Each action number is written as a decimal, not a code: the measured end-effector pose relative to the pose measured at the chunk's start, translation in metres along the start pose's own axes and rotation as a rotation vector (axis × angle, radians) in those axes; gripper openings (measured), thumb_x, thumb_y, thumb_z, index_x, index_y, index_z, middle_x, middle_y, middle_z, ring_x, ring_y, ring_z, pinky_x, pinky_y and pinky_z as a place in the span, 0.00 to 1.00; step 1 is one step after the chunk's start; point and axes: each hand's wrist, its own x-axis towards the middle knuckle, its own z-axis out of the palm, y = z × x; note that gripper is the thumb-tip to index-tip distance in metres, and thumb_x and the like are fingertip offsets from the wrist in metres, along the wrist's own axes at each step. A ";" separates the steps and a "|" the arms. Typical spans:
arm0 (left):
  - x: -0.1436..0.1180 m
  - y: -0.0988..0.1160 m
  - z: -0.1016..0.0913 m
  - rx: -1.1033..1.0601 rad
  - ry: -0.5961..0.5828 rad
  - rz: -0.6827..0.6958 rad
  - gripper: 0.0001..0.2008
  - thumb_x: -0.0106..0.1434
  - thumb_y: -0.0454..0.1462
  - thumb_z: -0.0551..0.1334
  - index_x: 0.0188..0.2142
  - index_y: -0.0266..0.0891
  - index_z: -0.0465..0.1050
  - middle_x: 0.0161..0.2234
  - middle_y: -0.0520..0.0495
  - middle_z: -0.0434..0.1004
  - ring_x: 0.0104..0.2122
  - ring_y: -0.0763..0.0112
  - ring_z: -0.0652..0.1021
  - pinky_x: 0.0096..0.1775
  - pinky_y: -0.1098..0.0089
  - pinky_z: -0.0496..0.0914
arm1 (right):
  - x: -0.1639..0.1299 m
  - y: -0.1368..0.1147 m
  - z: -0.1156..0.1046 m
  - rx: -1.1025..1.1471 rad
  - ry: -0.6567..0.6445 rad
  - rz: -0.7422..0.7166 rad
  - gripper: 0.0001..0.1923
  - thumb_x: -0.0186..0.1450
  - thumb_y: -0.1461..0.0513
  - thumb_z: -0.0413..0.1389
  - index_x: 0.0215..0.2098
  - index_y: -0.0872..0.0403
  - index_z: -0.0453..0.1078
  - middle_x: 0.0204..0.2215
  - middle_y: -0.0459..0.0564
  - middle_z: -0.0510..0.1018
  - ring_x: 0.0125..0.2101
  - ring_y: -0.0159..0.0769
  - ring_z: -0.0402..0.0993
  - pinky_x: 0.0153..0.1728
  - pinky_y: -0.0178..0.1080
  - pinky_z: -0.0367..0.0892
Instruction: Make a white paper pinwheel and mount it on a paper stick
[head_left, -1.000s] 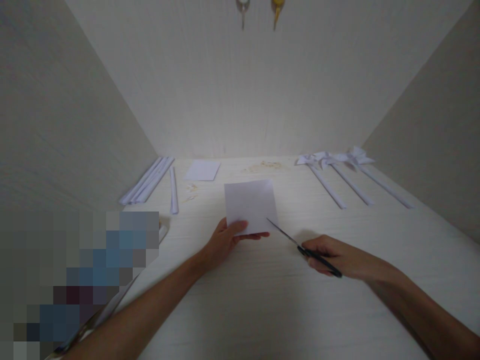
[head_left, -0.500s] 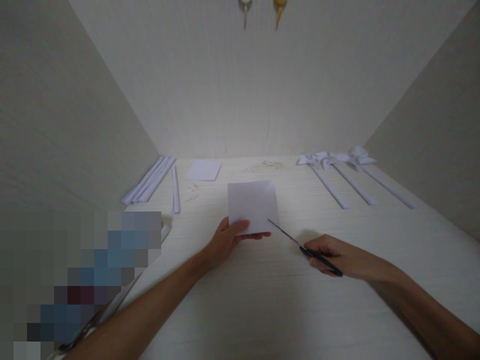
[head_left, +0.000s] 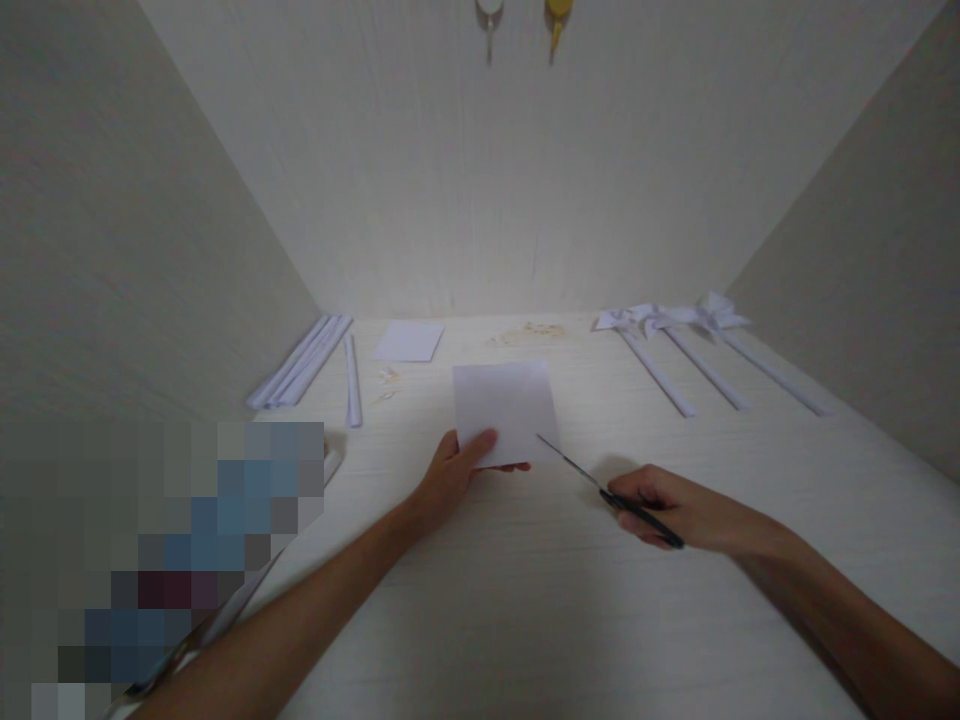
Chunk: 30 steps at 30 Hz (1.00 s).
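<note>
Little changed over the last second: left hand (head_left: 450, 475) kept its pinch grip on the paper square (head_left: 506, 410); right hand (head_left: 660, 505) stayed wrapped around scissors (head_left: 600, 488), tip edging slightly toward the square's corner.

Pixelated block (head_left: 172, 560): lower left, contents unreadable, masks part of the tabletop (head_left: 525, 600).
Two hanging items (head_left: 521, 20): cut by the top edge, kind unclear.
Scissors (head_left: 600, 490): handles buried in the right hand (head_left: 667, 510).
Scraps (head_left: 525, 333): too small to identify.

No writing, label, brand or number can be read anywhere. The paper sheet (head_left: 506, 410) is blank white. The table (head_left: 525, 600) bears no print.
</note>
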 end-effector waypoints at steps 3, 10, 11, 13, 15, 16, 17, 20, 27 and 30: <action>0.000 -0.001 -0.001 0.024 -0.028 0.007 0.15 0.54 0.43 0.58 0.28 0.30 0.73 0.24 0.42 0.77 0.27 0.65 0.76 0.34 0.66 0.68 | 0.001 0.001 0.000 0.003 0.004 -0.014 0.20 0.57 0.51 0.51 0.17 0.56 0.54 0.13 0.38 0.56 0.14 0.21 0.49 0.14 0.28 0.47; -0.001 0.000 -0.002 0.144 -0.067 0.014 0.16 0.56 0.43 0.56 0.27 0.31 0.74 0.24 0.42 0.77 0.27 0.66 0.76 0.33 0.69 0.68 | 0.002 0.002 0.001 -0.008 0.023 -0.043 0.18 0.58 0.52 0.50 0.19 0.56 0.55 0.13 0.39 0.56 0.14 0.21 0.49 0.14 0.28 0.46; -0.001 0.000 -0.002 0.154 -0.069 0.015 0.16 0.56 0.43 0.56 0.26 0.31 0.74 0.24 0.42 0.77 0.27 0.66 0.76 0.33 0.70 0.68 | 0.002 0.000 0.001 -0.008 0.022 -0.046 0.18 0.58 0.52 0.50 0.19 0.56 0.54 0.13 0.39 0.56 0.14 0.21 0.48 0.14 0.28 0.46; -0.001 -0.001 -0.001 0.178 -0.073 0.024 0.16 0.56 0.43 0.56 0.25 0.31 0.74 0.24 0.43 0.77 0.26 0.68 0.76 0.32 0.71 0.68 | 0.002 -0.003 0.002 -0.005 0.022 -0.043 0.18 0.58 0.52 0.50 0.19 0.55 0.54 0.14 0.38 0.55 0.15 0.21 0.48 0.14 0.28 0.45; -0.001 -0.002 -0.001 0.194 -0.078 0.040 0.17 0.56 0.44 0.56 0.24 0.32 0.74 0.24 0.43 0.77 0.26 0.68 0.75 0.32 0.71 0.67 | 0.002 -0.006 0.003 -0.011 0.030 -0.038 0.18 0.57 0.52 0.51 0.18 0.55 0.54 0.14 0.38 0.54 0.15 0.22 0.47 0.14 0.29 0.44; -0.001 -0.002 -0.001 0.194 -0.080 0.046 0.17 0.56 0.44 0.56 0.24 0.32 0.74 0.23 0.43 0.77 0.26 0.69 0.75 0.31 0.71 0.67 | 0.002 -0.008 0.004 -0.021 0.039 -0.037 0.18 0.57 0.52 0.51 0.18 0.55 0.53 0.14 0.38 0.54 0.15 0.22 0.47 0.14 0.29 0.45; -0.001 -0.002 0.000 0.192 -0.083 0.050 0.17 0.56 0.44 0.56 0.24 0.32 0.74 0.23 0.44 0.77 0.25 0.69 0.75 0.31 0.71 0.67 | 0.003 -0.008 0.004 -0.036 0.051 -0.038 0.19 0.56 0.52 0.52 0.18 0.55 0.53 0.14 0.38 0.53 0.15 0.22 0.47 0.15 0.29 0.45; -0.001 -0.001 0.001 0.201 -0.080 0.057 0.17 0.55 0.45 0.56 0.23 0.31 0.73 0.22 0.44 0.76 0.25 0.70 0.75 0.31 0.72 0.67 | 0.004 -0.009 0.006 -0.080 0.080 -0.042 0.19 0.55 0.53 0.53 0.17 0.55 0.52 0.14 0.38 0.53 0.16 0.22 0.48 0.15 0.29 0.45; -0.002 -0.002 0.002 0.238 -0.073 0.052 0.18 0.55 0.46 0.55 0.24 0.32 0.73 0.22 0.43 0.76 0.25 0.69 0.75 0.30 0.71 0.67 | 0.004 -0.011 0.006 -0.113 0.092 -0.042 0.19 0.55 0.53 0.53 0.18 0.54 0.51 0.15 0.39 0.53 0.16 0.23 0.49 0.16 0.29 0.45; -0.002 -0.002 0.002 0.238 -0.090 0.052 0.19 0.55 0.47 0.55 0.24 0.32 0.73 0.23 0.43 0.76 0.25 0.69 0.75 0.30 0.71 0.67 | 0.003 -0.012 0.006 -0.140 0.109 -0.033 0.19 0.55 0.54 0.54 0.18 0.54 0.50 0.15 0.39 0.53 0.17 0.23 0.50 0.16 0.29 0.45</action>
